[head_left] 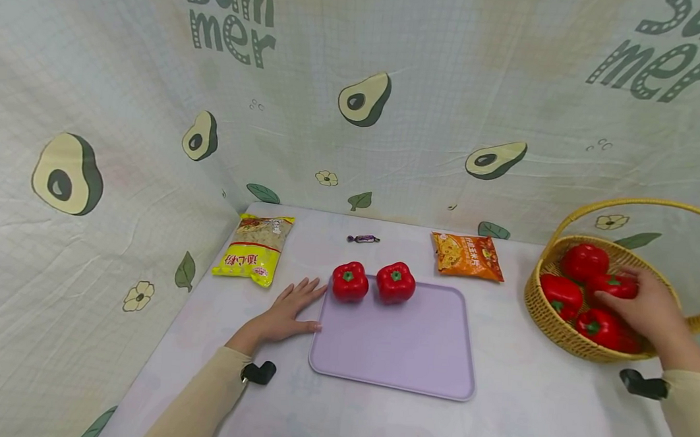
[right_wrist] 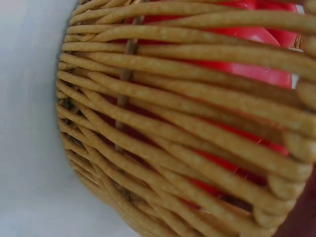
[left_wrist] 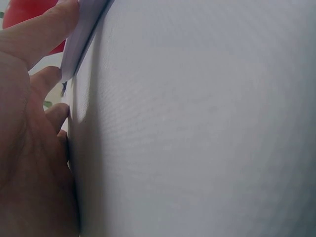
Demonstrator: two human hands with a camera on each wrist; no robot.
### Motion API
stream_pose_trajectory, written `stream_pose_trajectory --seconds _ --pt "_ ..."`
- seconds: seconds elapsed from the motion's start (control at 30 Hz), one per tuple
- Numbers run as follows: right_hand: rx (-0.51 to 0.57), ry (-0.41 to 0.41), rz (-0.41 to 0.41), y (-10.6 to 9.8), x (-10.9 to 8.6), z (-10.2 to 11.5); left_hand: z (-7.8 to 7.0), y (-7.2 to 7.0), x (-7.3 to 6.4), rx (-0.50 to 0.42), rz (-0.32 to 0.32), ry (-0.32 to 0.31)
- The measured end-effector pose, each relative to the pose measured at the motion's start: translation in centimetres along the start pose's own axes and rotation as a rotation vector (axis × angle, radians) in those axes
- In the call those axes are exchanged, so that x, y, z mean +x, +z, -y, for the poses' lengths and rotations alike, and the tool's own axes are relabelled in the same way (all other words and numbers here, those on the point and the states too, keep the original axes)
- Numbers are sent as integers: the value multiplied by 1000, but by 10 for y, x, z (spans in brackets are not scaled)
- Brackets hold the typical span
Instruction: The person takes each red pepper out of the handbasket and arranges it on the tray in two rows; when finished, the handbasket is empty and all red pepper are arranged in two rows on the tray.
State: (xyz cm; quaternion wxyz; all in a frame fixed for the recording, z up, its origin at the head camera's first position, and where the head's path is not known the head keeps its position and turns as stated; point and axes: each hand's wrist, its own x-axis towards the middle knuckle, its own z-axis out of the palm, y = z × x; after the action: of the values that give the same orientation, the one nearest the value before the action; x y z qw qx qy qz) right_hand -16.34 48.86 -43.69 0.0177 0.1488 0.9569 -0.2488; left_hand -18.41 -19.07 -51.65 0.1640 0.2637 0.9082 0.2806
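Note:
My left hand [head_left: 288, 314] lies spread on the table, its thumb and a fingertip touching the left edge of a lilac tray [head_left: 390, 352]. In the left wrist view, the fingers [left_wrist: 47, 27] meet the tray's rim. On the tray's far edge sit two red bell peppers, one at left [head_left: 349, 282] and one beside it [head_left: 395, 283]. Over at the right, my right hand [head_left: 651, 307] reaches into a wicker basket [head_left: 549, 324] and grips a red bell pepper [head_left: 616, 286] between thumb and fingers. Several more peppers lie around it. The right wrist view shows mostly basket weave [right_wrist: 173, 98], hiding the hand's grip.
A yellow bag of pasta [head_left: 256, 248] lies at the back left. Behind the tray is a small purple wrapped candy [head_left: 363, 239], and an orange snack packet [head_left: 468, 256] is to its right. The basket's tall handle [head_left: 642, 202] arches over it. A printed cloth hangs behind.

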Motion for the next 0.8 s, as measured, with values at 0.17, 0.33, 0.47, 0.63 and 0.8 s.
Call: stream_pose_trajectory --seconds 0.17,0.33,0.47,0.63,0.8 --pt "-56 -5 13 1 -1 2 -1 0 0 2 6 -6" --pt "-43 3 13 4 -1 1 -2 -1 -1 -3 6 2" --pt "-24 7 1 5 -2 1 -2 0 0 -1 6 -2" --pt "-20 1 2 6 -3 1 -2 0 -1 -1 2 -2" --pt "-30 -11 -8 6 -4 3 -2 0 -1 -4 -5 4"
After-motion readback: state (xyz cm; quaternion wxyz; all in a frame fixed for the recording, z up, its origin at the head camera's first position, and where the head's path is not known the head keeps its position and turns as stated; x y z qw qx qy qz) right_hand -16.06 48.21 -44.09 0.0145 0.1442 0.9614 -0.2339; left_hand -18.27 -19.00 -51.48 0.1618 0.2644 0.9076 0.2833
